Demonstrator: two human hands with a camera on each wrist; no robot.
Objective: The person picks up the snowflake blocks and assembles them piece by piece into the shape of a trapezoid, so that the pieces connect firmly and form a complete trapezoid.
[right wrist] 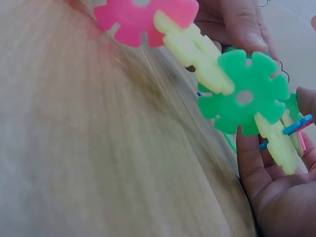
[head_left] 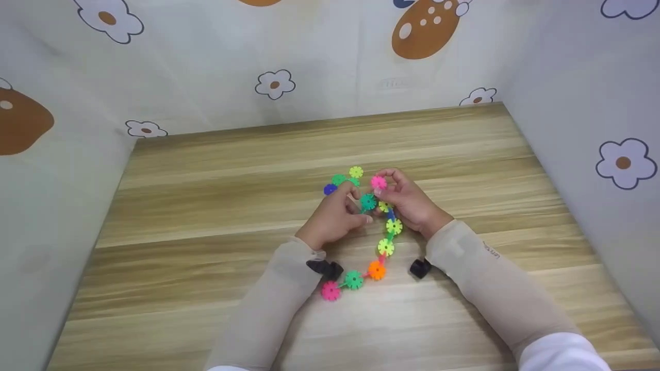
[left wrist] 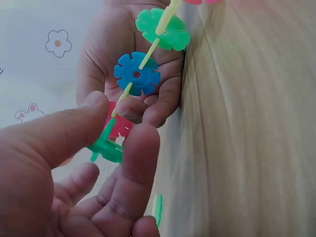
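In the head view my right hand (head_left: 412,203) pinches a pink notched disc (head_left: 379,183) between thumb and forefinger. A chain of interlocked notched discs (head_left: 385,247) runs from this hand toward me, ending in a pink end disc (head_left: 330,291). My left hand (head_left: 332,216) faces it, thumb and curled fingers around a green disc (head_left: 368,202). The left wrist view shows that green disc (left wrist: 106,148) between left thumb and forefinger, right against a red-pink disc (left wrist: 121,126) at the right fingertips. Close up in the right wrist view, chain discs (right wrist: 244,96) partly hide my right hand (right wrist: 281,197).
Beyond the left fingers are a yellow disc (head_left: 356,171), green discs (head_left: 338,179) and a blue disc (head_left: 330,189). Black wrist cameras (head_left: 420,268) sit by both wrists. The wood-grain table (head_left: 206,201) meets a patterned wall covering (head_left: 330,46) behind and at the sides.
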